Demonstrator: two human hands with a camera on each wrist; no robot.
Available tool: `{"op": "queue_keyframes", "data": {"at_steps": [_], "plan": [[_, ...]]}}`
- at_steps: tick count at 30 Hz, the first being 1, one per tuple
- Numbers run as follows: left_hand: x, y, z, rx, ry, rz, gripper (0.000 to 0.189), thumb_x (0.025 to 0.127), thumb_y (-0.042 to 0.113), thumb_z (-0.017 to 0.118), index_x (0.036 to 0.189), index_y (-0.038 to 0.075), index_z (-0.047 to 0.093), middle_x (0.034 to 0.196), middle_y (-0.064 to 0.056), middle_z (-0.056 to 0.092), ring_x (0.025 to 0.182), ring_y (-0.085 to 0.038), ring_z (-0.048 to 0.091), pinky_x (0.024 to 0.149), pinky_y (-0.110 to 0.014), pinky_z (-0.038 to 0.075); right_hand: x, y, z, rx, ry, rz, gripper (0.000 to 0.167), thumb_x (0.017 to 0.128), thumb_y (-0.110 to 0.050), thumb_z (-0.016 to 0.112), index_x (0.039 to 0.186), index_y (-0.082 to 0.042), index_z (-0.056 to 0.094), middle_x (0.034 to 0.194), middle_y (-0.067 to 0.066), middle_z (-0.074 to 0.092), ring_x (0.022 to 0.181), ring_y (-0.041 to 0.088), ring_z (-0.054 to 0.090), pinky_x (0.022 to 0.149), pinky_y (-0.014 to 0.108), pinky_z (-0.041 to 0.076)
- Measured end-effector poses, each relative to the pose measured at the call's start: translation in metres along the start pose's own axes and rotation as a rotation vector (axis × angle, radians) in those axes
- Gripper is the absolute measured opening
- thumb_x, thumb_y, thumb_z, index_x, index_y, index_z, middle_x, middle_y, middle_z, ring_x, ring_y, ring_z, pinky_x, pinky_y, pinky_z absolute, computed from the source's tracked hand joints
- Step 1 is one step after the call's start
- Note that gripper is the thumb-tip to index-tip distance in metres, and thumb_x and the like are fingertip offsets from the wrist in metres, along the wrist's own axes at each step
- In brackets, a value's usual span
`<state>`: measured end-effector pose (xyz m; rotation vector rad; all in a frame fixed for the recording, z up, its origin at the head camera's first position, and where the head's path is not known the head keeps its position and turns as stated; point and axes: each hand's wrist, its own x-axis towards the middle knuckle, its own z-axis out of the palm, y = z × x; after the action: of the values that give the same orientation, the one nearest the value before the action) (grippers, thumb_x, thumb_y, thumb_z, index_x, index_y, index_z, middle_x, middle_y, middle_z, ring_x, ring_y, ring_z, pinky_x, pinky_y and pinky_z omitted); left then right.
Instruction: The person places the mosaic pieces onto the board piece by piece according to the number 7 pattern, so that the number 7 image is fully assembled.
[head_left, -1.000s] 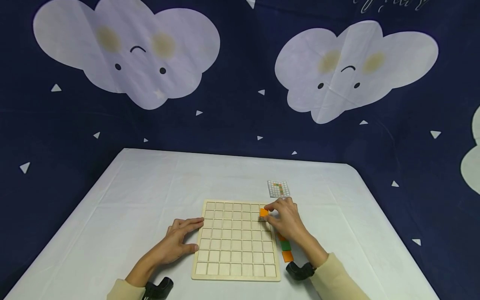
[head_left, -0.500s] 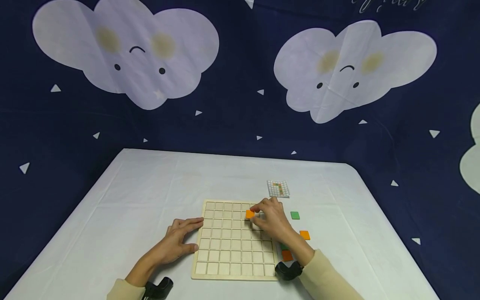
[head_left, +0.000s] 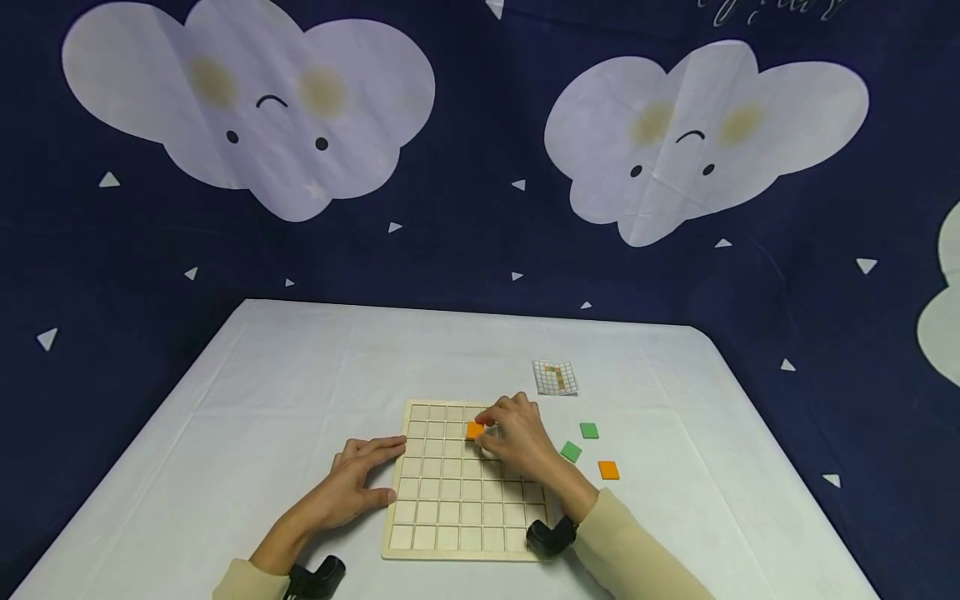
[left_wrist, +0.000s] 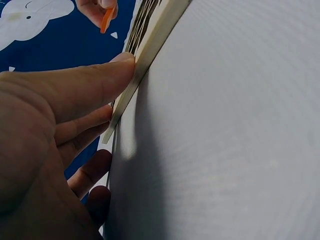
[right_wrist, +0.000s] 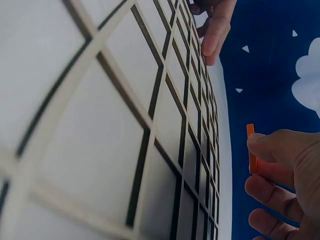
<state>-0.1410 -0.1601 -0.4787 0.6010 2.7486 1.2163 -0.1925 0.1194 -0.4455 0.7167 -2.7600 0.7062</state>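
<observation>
A wooden grid board (head_left: 448,490) lies on the white table. My right hand (head_left: 520,435) pinches a square orange tile (head_left: 474,431) between thumb and fingers over the far rows of the board. The right wrist view shows that orange tile (right_wrist: 252,149) edge-on, held above the grid. My left hand (head_left: 347,490) rests at the board's left edge with its fingers extended. Up close in the left wrist view, the left thumb (left_wrist: 100,82) touches the board's side. The right forearm covers part of the board's right side.
Right of the board lie two green tiles (head_left: 589,431) and an orange tile (head_left: 608,470). A small printed grid card (head_left: 555,378) lies beyond the board's far right corner. Behind the table (head_left: 285,358) hangs a dark blue cloth (head_left: 480,250) with clouds.
My right hand has moved left across the board with the orange tile in its pinch. Tiles right of the board have come into sight, while the forearm now hides others. The left hand stays put.
</observation>
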Motion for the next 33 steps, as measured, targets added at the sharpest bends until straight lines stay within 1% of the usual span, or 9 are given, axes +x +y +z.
{"op": "queue_keyframes", "data": {"at_steps": [10,15,21,26,33], "plan": [[0.000,0.001,0.000,0.011,0.001,-0.012,0.063,0.074,0.017,0.076,0.133,0.012,0.054,0.145,0.001,0.046,0.111,-0.012,0.034,0.087,-0.034,0.022,0.009,-0.007,0.009,-0.016,-0.008,-0.013,0.017,0.080,-0.021,0.071,0.096,-0.014,0.073,0.085,-0.002,0.062,0.080,0.014,0.042,0.075,0.030,0.029],[0.000,0.000,0.000,0.010,-0.004,-0.021,0.064,0.074,0.018,0.076,0.134,0.012,0.054,0.145,0.002,0.046,0.112,-0.013,0.034,0.087,-0.035,0.022,0.014,-0.009,0.013,-0.042,-0.039,-0.006,0.018,0.081,-0.023,0.070,0.097,-0.015,0.073,0.085,-0.002,0.061,0.080,0.013,0.041,0.075,0.029,0.028],[-0.001,0.000,0.000,0.008,-0.005,-0.010,0.064,0.075,0.018,0.076,0.134,0.012,0.054,0.146,0.002,0.045,0.111,-0.012,0.034,0.086,-0.034,0.022,0.019,-0.012,0.016,-0.057,-0.075,0.004,0.020,0.082,-0.026,0.070,0.100,-0.016,0.072,0.088,-0.002,0.062,0.082,0.014,0.042,0.075,0.030,0.029],[-0.001,0.000,0.000,0.008,-0.003,-0.011,0.063,0.075,0.018,0.076,0.134,0.012,0.054,0.145,0.002,0.045,0.111,-0.012,0.034,0.085,-0.033,0.022,0.021,-0.013,0.019,-0.071,-0.083,-0.005,0.020,0.083,-0.026,0.069,0.100,-0.016,0.072,0.087,-0.002,0.061,0.082,0.014,0.042,0.076,0.030,0.029],[0.000,-0.001,0.000,0.006,-0.002,-0.012,0.063,0.075,0.018,0.076,0.134,0.012,0.054,0.145,0.002,0.045,0.113,-0.013,0.034,0.085,-0.033,0.022,0.023,-0.013,0.021,-0.071,-0.107,0.006,0.021,0.083,-0.028,0.070,0.100,-0.016,0.072,0.086,-0.003,0.060,0.081,0.014,0.041,0.075,0.029,0.027]]}}
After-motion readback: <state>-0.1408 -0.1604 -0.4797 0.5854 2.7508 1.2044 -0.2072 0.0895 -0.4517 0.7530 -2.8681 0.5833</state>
